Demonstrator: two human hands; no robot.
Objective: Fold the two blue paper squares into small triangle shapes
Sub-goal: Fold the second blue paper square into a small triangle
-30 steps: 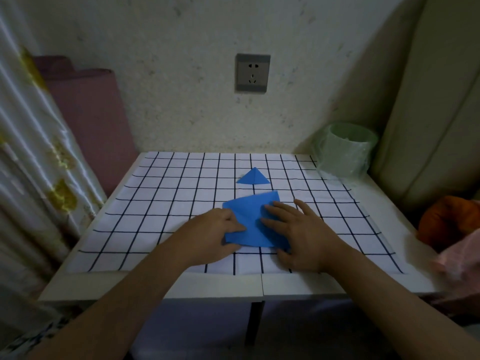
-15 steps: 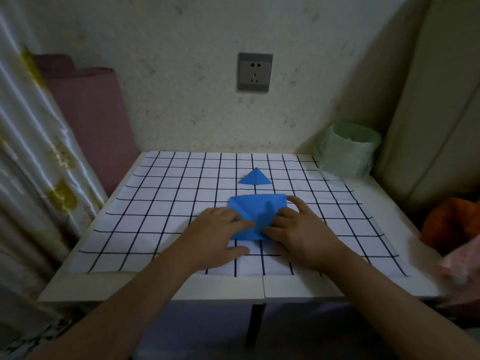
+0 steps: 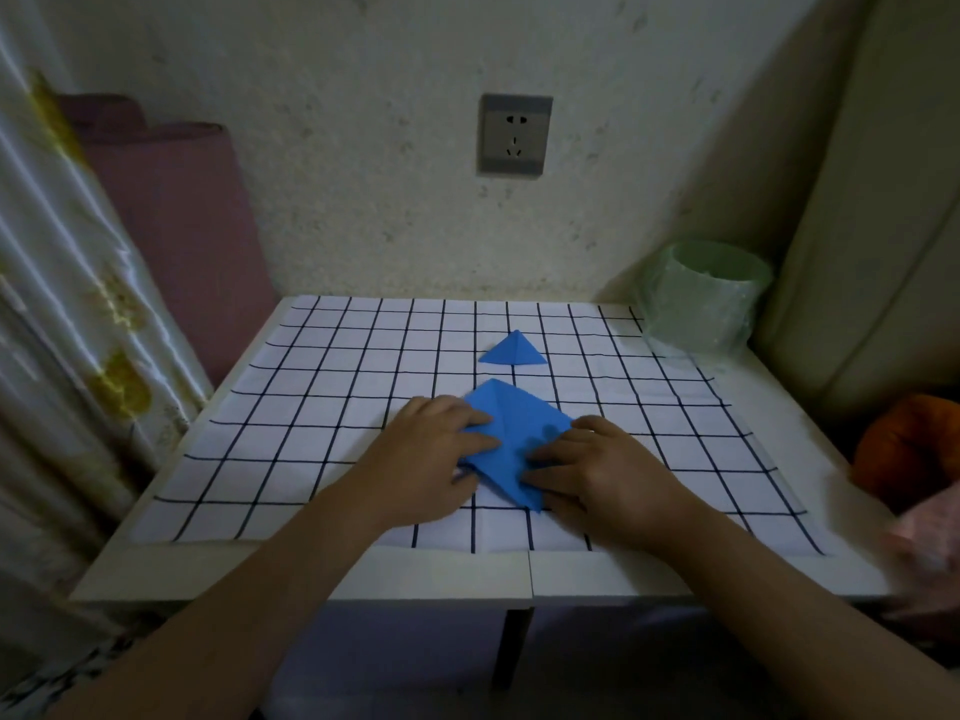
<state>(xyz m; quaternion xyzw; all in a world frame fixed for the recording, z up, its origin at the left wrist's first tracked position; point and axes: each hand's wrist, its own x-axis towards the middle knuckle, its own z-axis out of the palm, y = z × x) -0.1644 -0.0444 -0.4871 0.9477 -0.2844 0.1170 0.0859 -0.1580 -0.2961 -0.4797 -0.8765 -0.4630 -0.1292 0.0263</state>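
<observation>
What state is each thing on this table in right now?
Small blue triangle: fully folded, lying flat, untouched, behind the other paper.
Larger blue paper: partly folded, creased, pressed flat under both hands.
Left hand: palm down, fingers spread on the paper's left side.
Right hand: palm down, on the paper's right side.
Green container: upright, at the back right corner.
Wall socket: nothing plugged in.

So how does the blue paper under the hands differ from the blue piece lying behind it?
The paper under the hands is larger and diamond-like, with one crease showing; the small triangle behind it is already folded down to a compact shape. The left hand and right hand press on the larger paper, while the small triangle lies untouched, farther from the person. Both are the same blue and lie on the grid mat.
</observation>
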